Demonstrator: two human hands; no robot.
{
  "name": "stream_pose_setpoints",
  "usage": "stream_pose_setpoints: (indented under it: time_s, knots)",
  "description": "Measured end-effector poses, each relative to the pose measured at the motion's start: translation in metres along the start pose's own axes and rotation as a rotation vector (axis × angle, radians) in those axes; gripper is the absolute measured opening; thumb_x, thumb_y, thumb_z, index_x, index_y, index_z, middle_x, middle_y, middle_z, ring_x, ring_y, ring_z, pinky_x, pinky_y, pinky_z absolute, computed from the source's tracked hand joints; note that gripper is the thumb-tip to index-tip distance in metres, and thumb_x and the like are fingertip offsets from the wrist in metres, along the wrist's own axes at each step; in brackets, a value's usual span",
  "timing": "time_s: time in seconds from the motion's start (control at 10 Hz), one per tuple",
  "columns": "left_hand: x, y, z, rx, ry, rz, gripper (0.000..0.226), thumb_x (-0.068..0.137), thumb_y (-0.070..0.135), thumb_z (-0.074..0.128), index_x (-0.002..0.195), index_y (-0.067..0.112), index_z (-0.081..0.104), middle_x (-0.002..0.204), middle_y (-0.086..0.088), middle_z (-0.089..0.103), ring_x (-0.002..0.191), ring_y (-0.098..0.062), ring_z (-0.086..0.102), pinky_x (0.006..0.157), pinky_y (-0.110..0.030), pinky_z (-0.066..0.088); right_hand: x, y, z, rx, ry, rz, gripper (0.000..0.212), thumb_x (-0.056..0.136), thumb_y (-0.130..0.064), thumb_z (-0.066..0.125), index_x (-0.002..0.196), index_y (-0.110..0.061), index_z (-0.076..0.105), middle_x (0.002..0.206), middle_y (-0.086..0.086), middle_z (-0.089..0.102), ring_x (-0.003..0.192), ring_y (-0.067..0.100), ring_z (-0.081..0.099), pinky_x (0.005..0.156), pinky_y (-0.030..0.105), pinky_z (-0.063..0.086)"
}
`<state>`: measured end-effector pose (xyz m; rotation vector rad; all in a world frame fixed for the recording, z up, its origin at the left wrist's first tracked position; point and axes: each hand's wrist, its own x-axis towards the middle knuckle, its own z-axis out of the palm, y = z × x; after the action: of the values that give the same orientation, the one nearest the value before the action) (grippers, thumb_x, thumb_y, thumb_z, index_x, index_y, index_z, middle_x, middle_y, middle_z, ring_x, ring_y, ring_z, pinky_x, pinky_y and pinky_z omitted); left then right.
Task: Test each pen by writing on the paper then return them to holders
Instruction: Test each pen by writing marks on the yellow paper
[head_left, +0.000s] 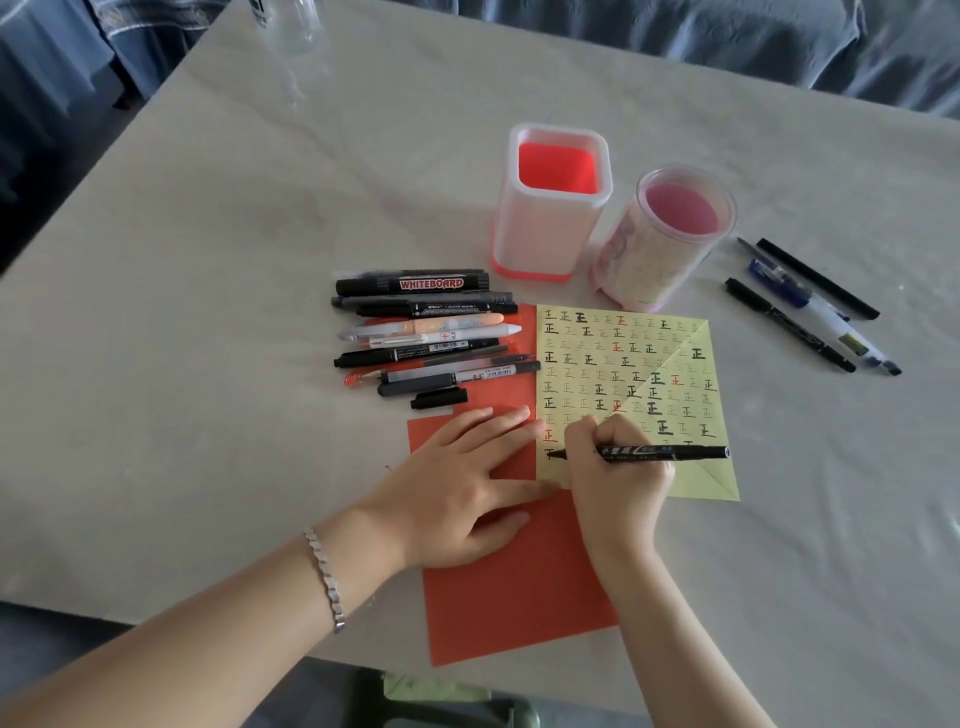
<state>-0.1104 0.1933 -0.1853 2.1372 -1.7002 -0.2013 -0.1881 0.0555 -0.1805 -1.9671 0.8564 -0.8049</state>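
My right hand (618, 478) grips a black marker (670, 452) and its tip touches the lower left of the yellow paper (691, 467), which is covered with rows of written characters. My left hand (467, 483) lies flat with straight fingers on the red paper (519, 597) beside the yellow sheet. A pile of several pens and markers (426, 332), one labelled WHITEBOARD, lies left of the yellow paper, with a loose black cap (439, 399) at its near side. Two holders stand behind the paper: a square white and red one (550, 228) and a round clear pink one (654, 260). Both look empty.
Three pens (815, 306) lie on the table right of the round holder. A clear bottle (291, 31) stands at the far left edge. The pale table (208, 312) ends near my body; a green object (457, 701) sits below its front edge.
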Motion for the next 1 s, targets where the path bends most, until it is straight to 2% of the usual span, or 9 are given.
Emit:
stream_pose_setpoints:
  time_s: [0.1, 0.2, 0.4, 0.5, 0.6, 0.8, 0.9, 1.0]
  knots:
    - [0.0, 0.0, 0.0, -0.004, 0.001, 0.0, 0.033, 0.09, 0.038, 0.045, 0.117, 0.033, 0.064, 0.141, -0.008, 0.045, 0.135, -0.027, 0.033, 0.111, -0.041, 0.02, 0.0, 0.0, 0.001, -0.008, -0.013, 0.002, 0.032, 0.07, -0.016, 0.054, 0.046, -0.019, 0.033, 0.04, -0.007, 0.027, 0.046, 0.01, 0.031, 0.044, 0.016, 0.026]
    - [0.0, -0.001, 0.0, 0.0, 0.007, 0.002, 0.033, 0.09, 0.038, 0.045, 0.116, 0.033, 0.064, 0.14, -0.008, 0.046, 0.135, -0.027, 0.034, 0.11, -0.042, 0.021, 0.001, 0.0, 0.0, 0.021, -0.003, 0.01, 0.036, 0.068, -0.014, 0.053, 0.046, -0.026, 0.028, 0.04, -0.009, 0.026, 0.044, 0.007, 0.029, 0.044, 0.015, 0.025]
    - [0.0, 0.0, 0.0, -0.009, 0.017, 0.004, 0.033, 0.089, 0.037, 0.045, 0.115, 0.032, 0.065, 0.139, -0.009, 0.047, 0.134, -0.028, 0.036, 0.109, -0.043, 0.023, -0.001, 0.001, 0.0, 0.01, -0.035, 0.025, 0.037, 0.07, -0.019, 0.054, 0.044, -0.028, 0.029, 0.04, -0.008, 0.04, 0.04, 0.005, 0.034, 0.043, 0.013, 0.027]
    - [0.0, 0.0, 0.0, -0.01, 0.013, 0.001, 0.033, 0.09, 0.037, 0.045, 0.115, 0.032, 0.065, 0.14, -0.009, 0.046, 0.134, -0.027, 0.034, 0.11, -0.042, 0.021, 0.0, -0.001, -0.001, -0.032, 0.022, 0.018, 0.037, 0.068, -0.015, 0.052, 0.046, -0.027, 0.025, 0.038, -0.006, 0.022, 0.046, 0.01, 0.029, 0.043, 0.015, 0.025]
    - [0.0, 0.0, 0.0, -0.01, 0.011, 0.0, 0.033, 0.09, 0.037, 0.044, 0.116, 0.033, 0.065, 0.14, -0.008, 0.046, 0.135, -0.026, 0.034, 0.111, -0.041, 0.02, -0.001, -0.003, -0.003, -0.024, 0.042, 0.044, 0.038, 0.067, -0.012, 0.052, 0.046, -0.026, 0.023, 0.037, -0.004, 0.022, 0.043, 0.007, 0.027, 0.042, 0.014, 0.024]
    - [-0.001, -0.001, 0.001, -0.007, 0.013, 0.027, 0.033, 0.091, 0.037, 0.045, 0.117, 0.033, 0.063, 0.141, -0.007, 0.045, 0.135, -0.025, 0.033, 0.111, -0.041, 0.019, 0.0, -0.007, -0.009, 0.19, 0.148, 0.219, 0.046, 0.082, -0.002, 0.059, 0.047, -0.016, 0.032, 0.038, -0.01, 0.033, 0.042, 0.004, 0.03, 0.045, 0.013, 0.027]
    - [-0.002, -0.001, 0.001, 0.009, 0.04, 0.023, 0.033, 0.092, 0.035, 0.044, 0.12, 0.03, 0.061, 0.139, -0.008, 0.046, 0.134, -0.025, 0.034, 0.111, -0.042, 0.02, 0.002, -0.009, -0.016, 0.203, 0.128, 0.276, 0.04, 0.085, -0.011, 0.061, 0.051, -0.014, 0.04, 0.039, -0.011, 0.039, 0.042, 0.003, 0.037, 0.046, 0.012, 0.032]
    - [-0.008, -0.001, 0.0, 0.053, 0.231, -0.034, 0.034, 0.091, 0.022, 0.046, 0.124, 0.018, 0.053, 0.129, -0.01, 0.055, 0.124, -0.023, 0.043, 0.105, -0.038, 0.031, 0.003, -0.009, -0.031, 0.185, 0.058, 0.292, 0.031, 0.084, -0.017, 0.065, 0.06, -0.011, 0.046, 0.052, -0.005, 0.044, 0.045, 0.0, 0.042, 0.049, 0.01, 0.035]
